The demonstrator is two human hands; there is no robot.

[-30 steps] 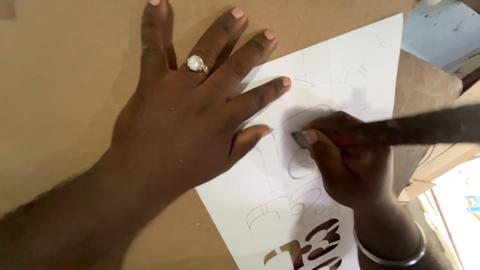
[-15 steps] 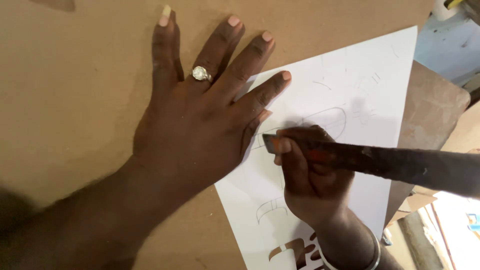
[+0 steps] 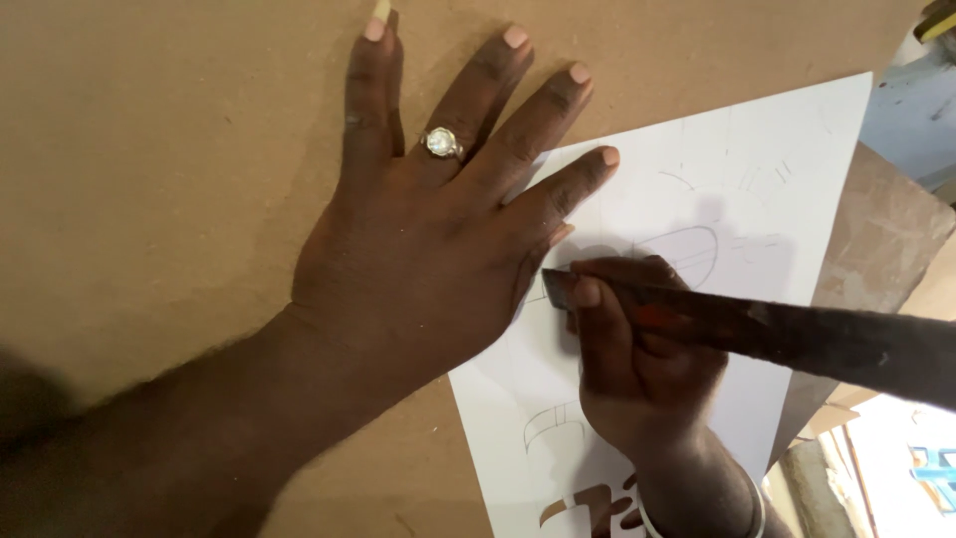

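Brown fibreboard, a broad flat sheet [image 3: 169,149], fills most of the view as the work surface, and its right-hand edge is seen at the upper right, with a pale blue surface [image 3: 911,110] beyond it. On the left part of the board the left hand [image 3: 428,249] is laid flat, palm down, with its fingers spread wide; a silver ring with a round pale stone [image 3: 441,142] is worn on one finger. The fingertips nearest the middle are pressed onto the left edge of a white paper sheet marked with faint pencil outlines [image 3: 757,189], which lies slanted across the right half of the board. Cut-out shapes, through which the brown board is seen, are visible at the sheet's lower end, near the bottom edge of the board. Further right, the right hand [image 3: 637,369] is closed around a long dark metal blade [image 3: 797,339], whose tip is set on the paper just beside the left hand's thumb, while its other end runs off past the right edge. A thin silver bangle [image 3: 752,508] is worn on the right wrist.
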